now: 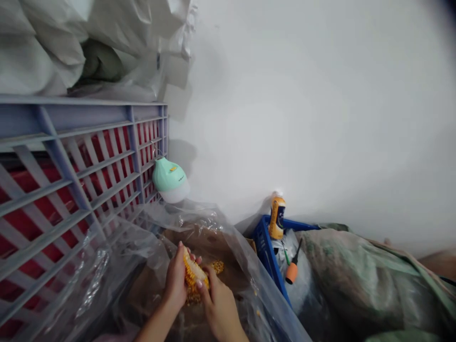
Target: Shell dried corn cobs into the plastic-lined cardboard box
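Yellow corn cob w/ pale, bare strip along upper R side (194, 274): held in both hands, tilted, over the clear, crinkled plastic sheeting (265, 284) and the brown, cardboard-looking surface (228, 249) below it. L hand (175, 278) grasps cob along its L side, fingertips showing past top end. R hand (220, 301) grips lower R end, thumb pressed on kernels; its other fingers partly hidden.

Loose yellow kernels (217, 266) in small heap just beyond R hand; more kernels under cob, partly hidden by hands.

Surroundings: mint-green & white bulb-shaped lamp (171, 180) hangs by hook on purple-grey slatted plastic crate (75, 186), L side; red material behind slats. To R of sheeting, blue plastic basket (262, 243) holds yellow-orange bottle w/ white cap (277, 218), upright, + screwdriver w/ orange handle (291, 273), lying on clear plastic. Greenish bulging sack (359, 270) at far R. White wall (302, 118) behind.
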### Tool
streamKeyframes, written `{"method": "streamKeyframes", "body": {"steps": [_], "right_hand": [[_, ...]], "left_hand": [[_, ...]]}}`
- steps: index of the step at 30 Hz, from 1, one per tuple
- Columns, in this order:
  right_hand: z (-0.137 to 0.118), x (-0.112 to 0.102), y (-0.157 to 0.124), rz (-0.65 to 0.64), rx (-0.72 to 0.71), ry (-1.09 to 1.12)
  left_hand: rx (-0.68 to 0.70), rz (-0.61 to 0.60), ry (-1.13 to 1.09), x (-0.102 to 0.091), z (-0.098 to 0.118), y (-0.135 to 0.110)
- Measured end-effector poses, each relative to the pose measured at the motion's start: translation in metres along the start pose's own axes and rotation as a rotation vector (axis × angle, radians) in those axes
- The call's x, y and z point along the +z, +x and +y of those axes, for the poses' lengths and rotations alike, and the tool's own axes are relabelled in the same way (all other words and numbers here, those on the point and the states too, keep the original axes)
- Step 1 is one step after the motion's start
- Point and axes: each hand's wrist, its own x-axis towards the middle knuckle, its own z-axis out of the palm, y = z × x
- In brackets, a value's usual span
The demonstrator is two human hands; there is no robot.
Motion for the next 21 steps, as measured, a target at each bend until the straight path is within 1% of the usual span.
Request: {"method": "streamKeyframes", "body": {"steps": [2, 4, 6, 8, 10, 13, 17, 21], "right_hand": [[0.002, 0.005, 0.0, -0.016, -0.018, -0.087], [0.005, 0.012, 0.0, -0.013, -0.018, -0.192], [0.007, 0.021, -0.002, 0.029, -0.015, -0.261], [0.009, 0.029, -0.003, 0.08, -0.012, -0.266], [0.011, 0.034, -0.004, 0.118, -0.001, -0.219], [0.011, 0.04, -0.004, 0.151, 0.023, -0.087], [0.007, 0.04, -0.003, 0.131, 0.085, 0.091], [0.001, 0.032, 0.001, 0.085, 0.139, 0.29]], "left_hand": [[0.011, -0.009, -0.009, -0.002, -0.002, 0.002], [0.018, 0.008, -0.015, -0.003, -0.004, 0.004], [0.0, 0.029, -0.012, -0.005, -0.006, 0.005], [-0.009, 0.052, -0.012, -0.006, -0.007, 0.006], [0.007, 0.068, -0.021, -0.006, -0.007, 0.006], [0.037, 0.085, -0.036, -0.006, -0.007, 0.004], [0.043, 0.083, -0.041, -0.006, -0.007, 0.002], [0.041, 0.058, -0.056, -0.004, -0.005, 0.0]]}}
